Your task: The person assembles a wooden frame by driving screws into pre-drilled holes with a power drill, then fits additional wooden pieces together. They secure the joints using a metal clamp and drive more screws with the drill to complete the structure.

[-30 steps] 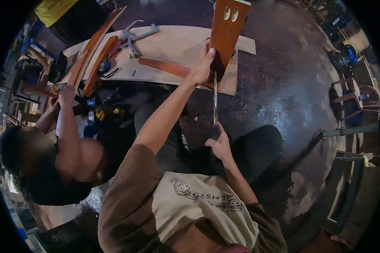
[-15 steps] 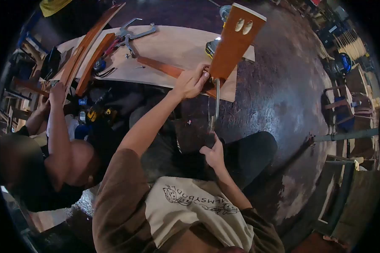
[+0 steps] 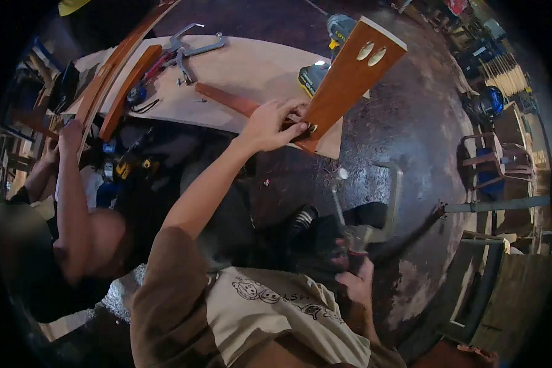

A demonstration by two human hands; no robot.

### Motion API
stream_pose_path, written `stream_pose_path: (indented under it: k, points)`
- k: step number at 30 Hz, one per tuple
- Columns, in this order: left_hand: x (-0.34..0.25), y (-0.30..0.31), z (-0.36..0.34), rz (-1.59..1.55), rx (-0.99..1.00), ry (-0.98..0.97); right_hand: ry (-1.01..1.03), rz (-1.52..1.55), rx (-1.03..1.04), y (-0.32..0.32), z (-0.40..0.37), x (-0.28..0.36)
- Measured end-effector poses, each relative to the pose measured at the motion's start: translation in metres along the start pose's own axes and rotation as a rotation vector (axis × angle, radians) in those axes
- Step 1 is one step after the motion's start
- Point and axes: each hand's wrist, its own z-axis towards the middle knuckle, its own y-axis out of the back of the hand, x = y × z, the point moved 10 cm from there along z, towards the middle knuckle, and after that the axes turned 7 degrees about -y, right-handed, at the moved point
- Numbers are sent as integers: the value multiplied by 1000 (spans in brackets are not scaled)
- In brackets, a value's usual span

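My left hand (image 3: 275,127) grips the corner where an upright reddish-brown board (image 3: 349,76) meets a slimmer wooden rail (image 3: 230,101) lying on the plywood. The board has two oval pocket holes near its top and tilts to the right. Low on the right, my right hand (image 3: 357,283) is closed around the handles of a locking C-clamp (image 3: 383,230). Its jaws stand apart, with nothing between them, and motion blurs it slightly. A cordless drill (image 3: 314,75) stands behind the board, partly hidden by it.
On the plywood sheet (image 3: 257,61) lie another clamp (image 3: 196,52), a tape measure (image 3: 136,95) and small screws. To the left, a co-worker's hand (image 3: 72,135) holds a long wooden strip (image 3: 113,73). A wooden stool (image 3: 500,156) stands on the right.
The clamp has come away from the board, and my right hand has carried it down and right. My left hand keeps its hold at the corner; the board appears slightly right and lower.
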Motion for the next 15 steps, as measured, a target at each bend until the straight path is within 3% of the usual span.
stream_pose_path:
  k: [2, 3, 5, 7, 9, 11, 15]
  points:
    - [-4, -2, 3, 9, 71, -118, 123, -224, -77, 26, -1, 42]
    - [-8, 0, 1, 15, 68, -119, 25, -156, -132, 29, 2, 59]
    - [-19, 1, -6, 136, 134, -152, 144, -149, -96, 57, 25, 82]
    - [-7, -7, -12, 157, 133, -184, 9, -127, -197, 81, 41, 101]
    - [-4, -12, -15, 186, 153, -236, 260, -360, -73, 192, 77, 57]
    - [4, -16, -19, 239, 136, -235, 3, 101, 21, 291, 113, 27]
    - [-2, -13, -22, 234, 112, -263, 87, -20, -197, 275, 132, 100]
